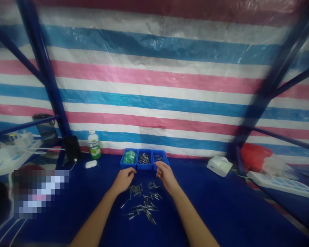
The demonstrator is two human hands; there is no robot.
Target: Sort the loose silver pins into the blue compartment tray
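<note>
My left hand [125,178] is closed, its fingers curled just in front of the left blue bin [122,163], which holds green packets [129,156]. What is between those fingers, if anything, is hidden. My right hand [166,175] is pinched at the front of the right blue bin [166,158], covering part of it. Thin metal pieces [158,157] lie inside that bin; anything in the pinch is too small to make out. Between them, the middle blue bin [144,167] holds many small metal pieces [144,158]. Loose rivet-like metal pins [147,207] lie scattered on the blue table between my forearms.
At the back left stand a white bottle [94,145] with a green label, a dark phone [72,148] on a cable and a white case [91,164]. A tissue pack [219,166], a red bag [256,157] and a power strip [283,185] are at right. Blue posts frame both sides.
</note>
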